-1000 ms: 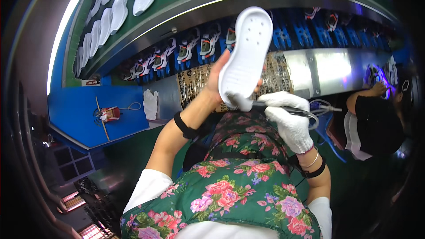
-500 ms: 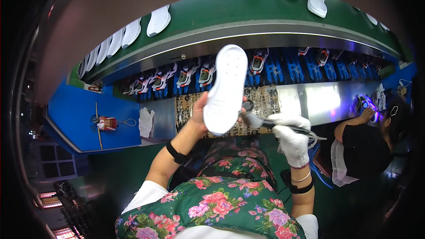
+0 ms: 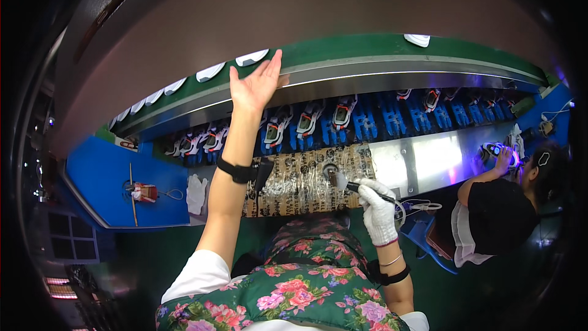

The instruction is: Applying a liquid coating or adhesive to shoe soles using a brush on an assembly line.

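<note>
My left hand [image 3: 256, 89], bare, reaches up to the green conveyor belt [image 3: 343, 46] with its fingers apart and nothing in it. Just beyond its fingertips a white shoe sole [image 3: 252, 57] lies on the belt, partly cut off by the dark overhang. In a white knitted glove, my right hand [image 3: 376, 211] closes around a brush-like tool [image 3: 353, 186] with a black handle and a pale head. From behind the grip trails a pale hose or cord [image 3: 401, 211]. The tool's head is over the cardboard-and-tape-covered bench [image 3: 288, 181], beside a round grey piece [image 3: 329, 168].
Several shoe uppers [image 3: 308, 117] sit on blue holders on a lower line under the belt. A blue side table [image 3: 104, 178] carries a small red-and-white box [image 3: 145, 192]; near it lies a white glove [image 3: 196, 194]. At right, a co-worker [image 3: 499, 211] handles a shoe under purple light.
My left hand has let go of the white sole it held over the bench and moved up to the belt. My right hand, still on the tool, has shifted slightly left and down.
</note>
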A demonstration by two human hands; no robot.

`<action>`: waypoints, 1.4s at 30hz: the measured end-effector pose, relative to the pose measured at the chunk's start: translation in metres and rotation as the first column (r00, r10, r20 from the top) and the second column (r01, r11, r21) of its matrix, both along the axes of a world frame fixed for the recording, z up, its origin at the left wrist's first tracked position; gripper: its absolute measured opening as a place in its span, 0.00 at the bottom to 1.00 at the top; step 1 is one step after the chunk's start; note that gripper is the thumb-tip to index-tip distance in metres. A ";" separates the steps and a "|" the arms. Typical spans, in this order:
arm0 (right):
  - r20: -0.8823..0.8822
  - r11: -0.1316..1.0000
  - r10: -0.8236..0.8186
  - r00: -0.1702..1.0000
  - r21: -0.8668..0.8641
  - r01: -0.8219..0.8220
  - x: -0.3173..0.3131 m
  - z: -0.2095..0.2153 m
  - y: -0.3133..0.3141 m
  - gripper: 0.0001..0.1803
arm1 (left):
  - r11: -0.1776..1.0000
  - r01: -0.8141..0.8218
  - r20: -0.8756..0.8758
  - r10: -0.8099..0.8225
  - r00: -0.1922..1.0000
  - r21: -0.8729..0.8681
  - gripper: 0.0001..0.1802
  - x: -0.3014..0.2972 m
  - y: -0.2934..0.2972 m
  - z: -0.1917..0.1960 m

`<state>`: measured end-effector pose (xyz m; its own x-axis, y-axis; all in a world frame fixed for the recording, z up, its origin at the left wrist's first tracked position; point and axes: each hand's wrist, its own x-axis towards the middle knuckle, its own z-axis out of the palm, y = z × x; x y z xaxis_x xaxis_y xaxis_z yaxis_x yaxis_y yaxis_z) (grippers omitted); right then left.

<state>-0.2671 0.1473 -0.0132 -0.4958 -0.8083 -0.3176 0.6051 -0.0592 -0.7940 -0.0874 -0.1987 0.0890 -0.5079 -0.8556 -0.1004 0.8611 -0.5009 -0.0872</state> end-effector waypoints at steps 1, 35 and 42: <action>0.005 1.000 -0.004 1.000 0.008 0.004 -0.001 -0.003 0.002 0.11 | 0.999 0.044 0.022 -0.044 0.999 -0.013 0.54 -0.006 0.006 -0.001; 0.084 0.991 -0.123 0.989 0.055 0.118 -0.039 -0.033 0.046 0.11 | 0.135 0.911 0.290 0.957 -0.019 -0.389 0.28 -0.198 -0.039 0.042; 0.157 0.992 -0.122 0.980 0.048 0.116 -0.033 -0.028 0.049 0.11 | 0.205 0.797 0.311 0.950 -0.023 -0.568 0.14 -0.103 -0.024 0.022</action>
<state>-0.2999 0.1960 -0.0413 -0.5281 -0.7323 -0.4300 0.7146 -0.1097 -0.6909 -0.1903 -0.2229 0.1108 -0.6098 -0.6817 0.4044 -0.3667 0.6949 0.6185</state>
